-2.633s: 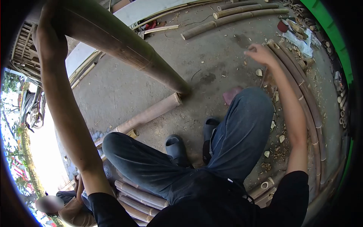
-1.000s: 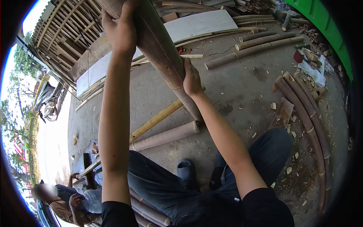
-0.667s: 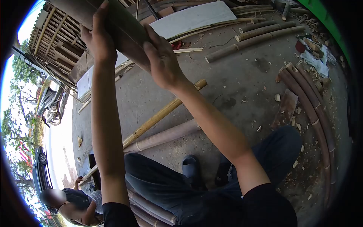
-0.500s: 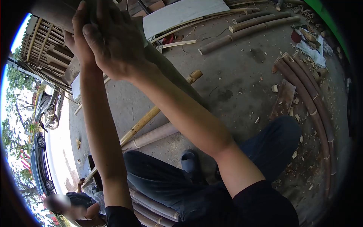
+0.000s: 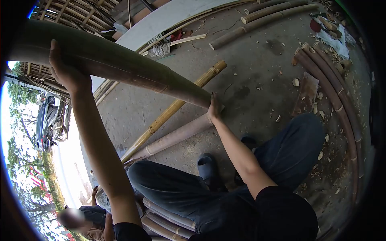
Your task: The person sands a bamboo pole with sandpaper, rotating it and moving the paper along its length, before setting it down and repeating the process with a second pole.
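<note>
A thick greenish-brown bamboo pole (image 5: 132, 64) slants from the upper left down to the middle of the head view. My left hand (image 5: 70, 68) grips it from below near its upper part, with some fingers hidden behind it. My right hand (image 5: 215, 107) is closed around the pole's lower end. Beneath that end lies another greyish bamboo pole (image 5: 177, 134) on the floor. A thinner yellow bamboo pole (image 5: 165, 114) passes behind the one I hold.
Several brown bamboo poles (image 5: 333, 98) lie at the right among wood chips. Further bamboo pieces (image 5: 277, 22) rest at the back beside a pale board (image 5: 173, 16). Another person (image 5: 94, 215) sits at the lower left, near bamboo poles (image 5: 169, 219) by my legs.
My right hand has moved from beside my left hand down to the pole's lower end. My left hand has shifted lower and to the left, and more of the pole shows.
</note>
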A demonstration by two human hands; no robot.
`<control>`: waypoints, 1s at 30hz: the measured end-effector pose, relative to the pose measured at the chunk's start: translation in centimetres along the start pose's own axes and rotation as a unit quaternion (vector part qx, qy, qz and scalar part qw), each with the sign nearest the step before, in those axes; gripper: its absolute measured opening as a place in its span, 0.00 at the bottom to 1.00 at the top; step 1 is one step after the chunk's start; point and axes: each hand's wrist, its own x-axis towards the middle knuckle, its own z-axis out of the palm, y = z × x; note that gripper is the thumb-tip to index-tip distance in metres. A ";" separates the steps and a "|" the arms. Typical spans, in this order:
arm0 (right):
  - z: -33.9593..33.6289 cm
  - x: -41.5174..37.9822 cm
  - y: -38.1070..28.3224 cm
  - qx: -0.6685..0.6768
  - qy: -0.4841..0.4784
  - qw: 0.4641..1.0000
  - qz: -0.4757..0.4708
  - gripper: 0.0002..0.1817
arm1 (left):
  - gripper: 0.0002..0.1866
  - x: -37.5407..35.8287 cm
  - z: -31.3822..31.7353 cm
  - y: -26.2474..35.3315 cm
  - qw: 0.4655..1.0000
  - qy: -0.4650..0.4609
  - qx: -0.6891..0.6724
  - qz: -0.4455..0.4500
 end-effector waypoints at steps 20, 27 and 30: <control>-7.1 0.5 -16.9 0.279 -0.082 0.946 -0.142 0.26 | 0.34 -1.5 -0.1 1.2 0.999 0.021 0.014 -0.025; -10.0 -0.9 -29.1 0.181 0.033 0.912 -0.368 0.29 | 0.32 -1.0 0.5 1.1 0.999 0.002 0.036 -0.025; -6.5 -0.6 -14.6 0.216 0.006 0.965 -0.149 0.29 | 0.32 -0.7 0.3 0.6 0.998 0.041 0.039 -0.034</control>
